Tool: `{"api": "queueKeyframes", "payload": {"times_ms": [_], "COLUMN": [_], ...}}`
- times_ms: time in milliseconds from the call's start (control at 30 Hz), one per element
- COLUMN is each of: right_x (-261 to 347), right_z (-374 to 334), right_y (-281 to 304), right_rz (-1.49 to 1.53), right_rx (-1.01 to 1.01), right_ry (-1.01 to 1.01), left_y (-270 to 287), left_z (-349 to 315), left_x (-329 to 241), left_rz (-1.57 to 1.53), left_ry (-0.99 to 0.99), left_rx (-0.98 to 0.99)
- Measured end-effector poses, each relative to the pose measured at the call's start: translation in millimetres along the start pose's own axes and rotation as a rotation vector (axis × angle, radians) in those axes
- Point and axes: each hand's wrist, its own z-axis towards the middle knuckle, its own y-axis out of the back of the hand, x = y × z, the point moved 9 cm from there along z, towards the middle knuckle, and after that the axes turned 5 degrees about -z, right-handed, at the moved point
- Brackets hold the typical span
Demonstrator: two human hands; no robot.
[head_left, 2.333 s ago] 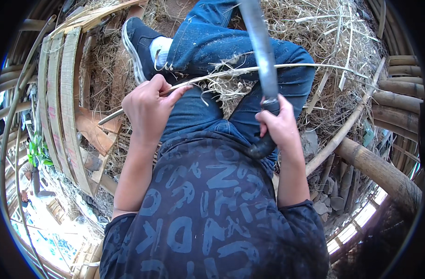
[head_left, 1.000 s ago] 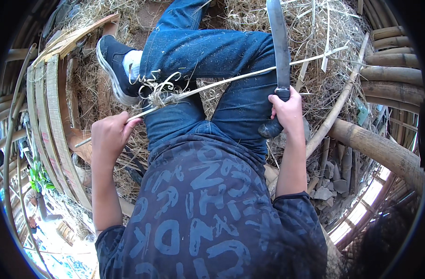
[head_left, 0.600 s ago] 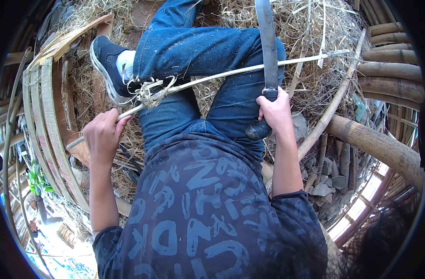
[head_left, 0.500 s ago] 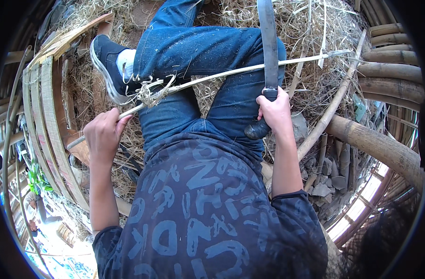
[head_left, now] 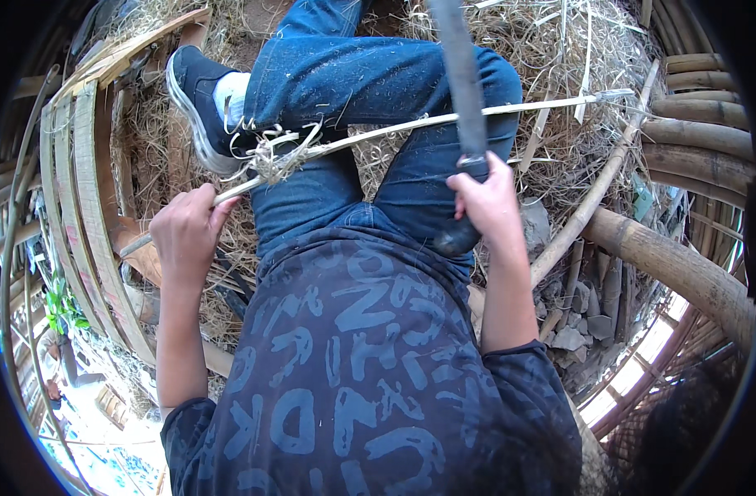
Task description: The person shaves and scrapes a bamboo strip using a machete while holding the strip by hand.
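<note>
A slender, pale bamboo strip (head_left: 428,121) slants from 9 o'clock to 2, gently bowed, curled shavings (head_left: 275,159) bunched near its 9 o'clock end. The left hand (head_left: 185,233) grips it there; the right hand (head_left: 487,198) clasps a long knife (head_left: 463,83), its blurred blade crossing over the strip. Jeans (head_left: 337,83) lie beneath, a thick bamboo pole (head_left: 674,266) at 3.

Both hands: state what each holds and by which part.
Left hand: the pale strip, near its left end. Right hand: the long knife, by its dark handle.
</note>
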Motion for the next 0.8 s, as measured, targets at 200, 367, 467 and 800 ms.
{"api": "queueKeyframes", "payload": {"times_ms": [200,367,467,800], "right_x": [-1,2,4,3], "right_z": [6,2,0,-11], "right_y": [-1,-12,-13,-31], "right_rz": [0.018,0.041,0.057,0.097], "right_rx": [-0.057,-0.030,-0.050,0.021], "right_ry": [0.007,-0.005,0.007,-0.002], "left_y": [-3,0,-1,-8], "left_z": [10,14,14,18], "left_x": [-14,-15,-14,-26], "left_rz": [-0.007,0.008,0.008,0.008], "left_ry": [0.018,0.013,0.022,0.045], "left_rx": [-0.024,-0.036,-0.044,-0.026]}}
